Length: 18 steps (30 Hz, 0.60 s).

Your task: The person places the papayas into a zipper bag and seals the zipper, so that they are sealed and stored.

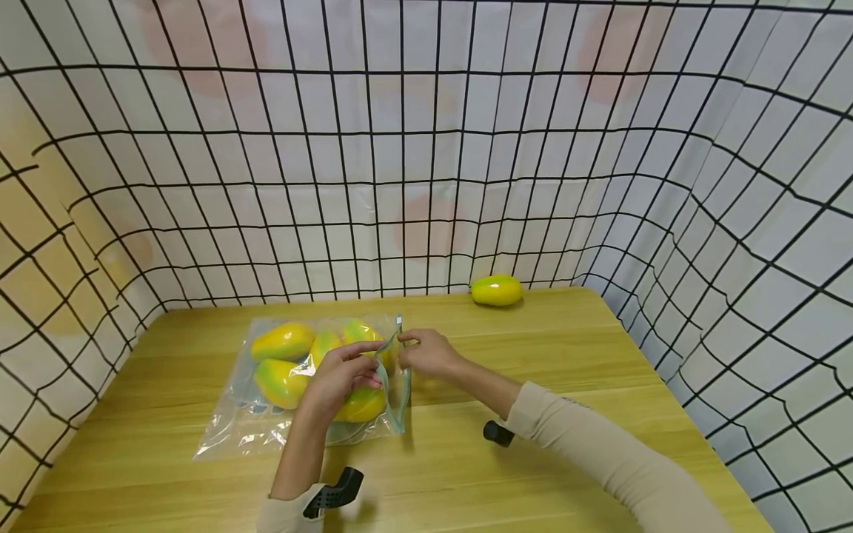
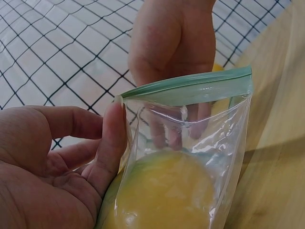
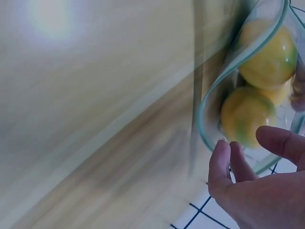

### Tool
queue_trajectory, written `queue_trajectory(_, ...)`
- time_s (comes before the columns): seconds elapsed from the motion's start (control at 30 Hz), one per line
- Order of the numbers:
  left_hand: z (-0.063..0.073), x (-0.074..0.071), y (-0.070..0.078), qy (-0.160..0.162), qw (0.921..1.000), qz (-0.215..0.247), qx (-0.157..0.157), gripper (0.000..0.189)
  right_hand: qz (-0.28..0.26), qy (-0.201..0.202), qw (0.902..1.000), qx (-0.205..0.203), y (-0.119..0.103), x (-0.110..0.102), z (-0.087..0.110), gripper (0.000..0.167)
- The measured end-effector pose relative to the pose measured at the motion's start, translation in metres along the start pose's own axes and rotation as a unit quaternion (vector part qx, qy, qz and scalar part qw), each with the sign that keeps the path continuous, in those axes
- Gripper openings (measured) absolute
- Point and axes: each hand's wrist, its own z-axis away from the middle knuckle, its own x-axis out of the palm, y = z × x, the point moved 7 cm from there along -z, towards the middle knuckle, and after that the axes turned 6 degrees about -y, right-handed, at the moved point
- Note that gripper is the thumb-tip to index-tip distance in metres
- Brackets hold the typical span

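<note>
A clear zip bag (image 1: pixel 226 426) with a green seal strip (image 2: pixel 190 88) lies on the table, its mouth facing right and gaping in the right wrist view. Several yellow-green papayas (image 1: pixel 283 342) are inside it. My left hand (image 1: pixel 340 377) pinches the bag's edge near the strip between thumb and finger. At the mouth's far side is my right hand (image 1: pixel 429 354), thumb and fingers apart, fingertips right at the rim. Through the film, the left wrist view shows some of the right fingers. Another papaya (image 1: pixel 497 290) lies outside the bag at the back of the table.
Black wire mesh (image 1: pixel 420 155) over pale sheeting encloses the wooden table (image 1: pixel 506 488) at the back and sides. Black wrist devices (image 1: pixel 335 494) show below both hands, near the cream sleeves (image 1: pixel 586 437).
</note>
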Motion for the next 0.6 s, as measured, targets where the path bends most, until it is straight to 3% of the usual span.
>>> queue_trajectory(0.27, 0.000, 0.001, 0.001, -0.003, 1.0000, -0.003, 0.002, 0.042, -0.034, 0.027, 0.9990, 0.006, 0.008, -0.026, 0.007, 0.038)
queue_trajectory(0.47, 0.000, 0.000, 0.000, 0.011, 0.9999, -0.002, -0.004, 0.041, -0.006, 0.047, 0.9988, 0.013, 0.015, -0.048, 0.009, 0.042)
queue_trajectory(0.6, 0.000, 0.000, 0.000, 0.009, 1.0000, -0.001, -0.004, 0.042, 0.019, 0.057, 0.9981, 0.017, 0.018, -0.069, 0.009, 0.053)
